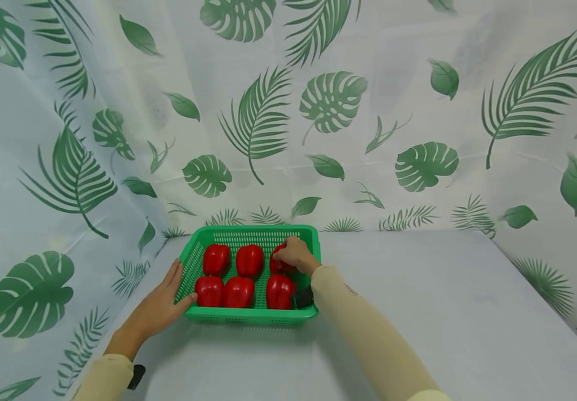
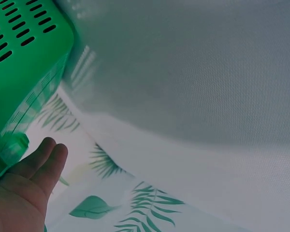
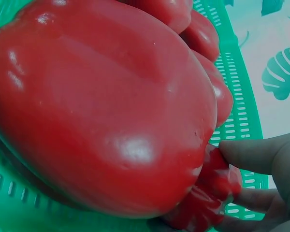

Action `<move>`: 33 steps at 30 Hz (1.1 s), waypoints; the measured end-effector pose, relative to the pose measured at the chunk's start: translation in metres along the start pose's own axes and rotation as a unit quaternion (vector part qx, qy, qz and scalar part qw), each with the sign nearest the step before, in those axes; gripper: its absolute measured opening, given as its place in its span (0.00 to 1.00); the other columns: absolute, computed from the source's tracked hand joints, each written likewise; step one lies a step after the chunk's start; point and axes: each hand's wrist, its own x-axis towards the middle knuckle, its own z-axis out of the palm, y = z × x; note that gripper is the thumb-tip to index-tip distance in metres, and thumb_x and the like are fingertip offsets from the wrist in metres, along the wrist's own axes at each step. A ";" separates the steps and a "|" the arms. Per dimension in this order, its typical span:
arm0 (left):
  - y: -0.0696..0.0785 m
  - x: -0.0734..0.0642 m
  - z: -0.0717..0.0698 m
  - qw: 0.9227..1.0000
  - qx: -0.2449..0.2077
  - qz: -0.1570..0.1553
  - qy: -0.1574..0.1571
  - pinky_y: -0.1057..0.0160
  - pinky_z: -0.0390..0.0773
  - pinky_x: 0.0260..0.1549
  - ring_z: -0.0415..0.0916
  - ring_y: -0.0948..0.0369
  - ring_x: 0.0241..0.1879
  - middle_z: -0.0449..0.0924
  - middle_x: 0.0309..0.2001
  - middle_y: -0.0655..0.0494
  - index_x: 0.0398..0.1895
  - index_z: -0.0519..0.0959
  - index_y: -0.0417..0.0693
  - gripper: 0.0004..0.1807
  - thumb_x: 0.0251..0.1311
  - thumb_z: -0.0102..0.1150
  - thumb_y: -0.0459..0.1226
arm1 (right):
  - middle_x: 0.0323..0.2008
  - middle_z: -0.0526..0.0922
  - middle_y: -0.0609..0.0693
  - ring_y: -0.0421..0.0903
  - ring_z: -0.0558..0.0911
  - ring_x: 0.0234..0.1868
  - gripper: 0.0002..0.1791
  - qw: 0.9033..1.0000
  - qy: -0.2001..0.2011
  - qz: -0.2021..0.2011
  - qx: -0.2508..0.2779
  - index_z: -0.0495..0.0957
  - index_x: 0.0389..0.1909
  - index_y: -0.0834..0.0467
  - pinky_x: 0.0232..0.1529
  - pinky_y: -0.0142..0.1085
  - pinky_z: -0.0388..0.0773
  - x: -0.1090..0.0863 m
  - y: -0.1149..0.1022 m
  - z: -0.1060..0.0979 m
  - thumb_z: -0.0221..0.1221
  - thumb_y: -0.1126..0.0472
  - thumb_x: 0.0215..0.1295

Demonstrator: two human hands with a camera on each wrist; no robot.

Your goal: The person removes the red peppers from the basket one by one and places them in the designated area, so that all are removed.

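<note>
**Right hand (image 1: 296,255) pinches the back-right red pepper (image 1: 277,263) in a green basket (image 1: 253,313)**

In the head view the pinched pepper sits at the right end of the back row, inside the basket, much of it covered by the hand. The right wrist view shows the grip better: one digit on one side of the pepper, two on the other. There the front-right pepper (image 1: 280,292) fills most of the picture and hides part of the held one; the rest of the hand is cut off by the edge. A black wrist device (image 1: 302,297), partly hidden by the sleeve (image 1: 363,334), shows in the head view just beside that front pepper.

The left hand (image 1: 160,306) lies at the basket's left side, fingers straight and close together, thumb spread away toward the front corner. The left wrist view shows two straight fingers side by side near the rim; its thumb is hard to make out. Only traces of red show through the slots there, while the head view shows all six peppers in two rows.
</note>
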 end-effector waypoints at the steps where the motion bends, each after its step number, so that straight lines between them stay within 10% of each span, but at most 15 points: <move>1: 0.000 0.000 0.000 1.000 0.000 -0.001 -0.001 0.27 0.69 0.64 0.54 0.28 0.78 0.39 0.85 0.32 0.84 0.45 0.28 0.54 0.76 0.50 0.61 | 0.42 0.84 0.59 0.54 0.82 0.43 0.12 1.000 0.000 -0.001 -0.001 0.79 0.50 0.68 0.46 0.46 0.86 0.000 0.000 0.000 0.65 0.66 0.70; 33: 0.003 -0.002 0.000 1.000 -0.004 0.000 -0.003 0.26 0.70 0.63 0.57 0.27 0.76 0.39 0.85 0.32 0.84 0.46 0.27 0.54 0.77 0.51 0.60 | 0.56 0.82 0.63 0.59 0.84 0.54 0.24 0.994 -0.024 -0.028 0.098 0.75 0.66 0.65 0.48 0.48 0.89 -0.009 -0.018 -0.029 0.65 0.59 0.75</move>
